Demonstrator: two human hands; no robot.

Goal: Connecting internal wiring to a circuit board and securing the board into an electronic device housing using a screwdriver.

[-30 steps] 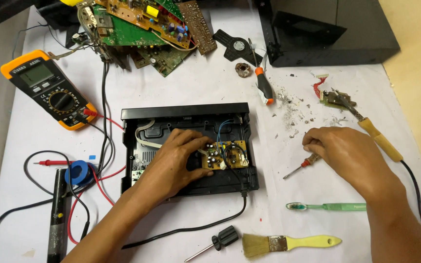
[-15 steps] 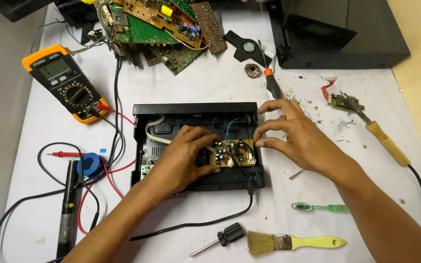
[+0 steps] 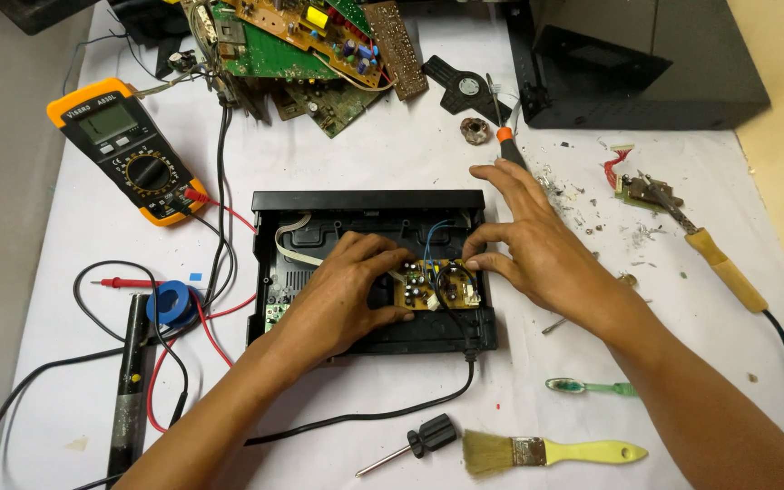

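An open black electronics case (image 3: 369, 201) lies in the middle of the white table. Inside it at the right sits a small yellow-brown circuit board (image 3: 439, 288) with capacitors and blue wires. My left hand (image 3: 342, 295) rests inside the case, fingertips on the board's left edge. My right hand (image 3: 537, 249) reaches over the case's right wall; its thumb and forefinger pinch at the board's right edge while the other fingers spread toward the back.
An orange multimeter (image 3: 127, 150) with red and black leads lies back left. Loose circuit boards (image 3: 306, 45) are piled at the back. A soldering iron (image 3: 719, 263), small screwdriver (image 3: 407, 445), paintbrush (image 3: 551, 451), green toothbrush (image 3: 592, 387) and blue tape roll (image 3: 172, 302) lie around.
My right hand left the small screwdriver lying on the table at the right and moved left onto the right edge of the circuit board. My left hand stayed in the case.
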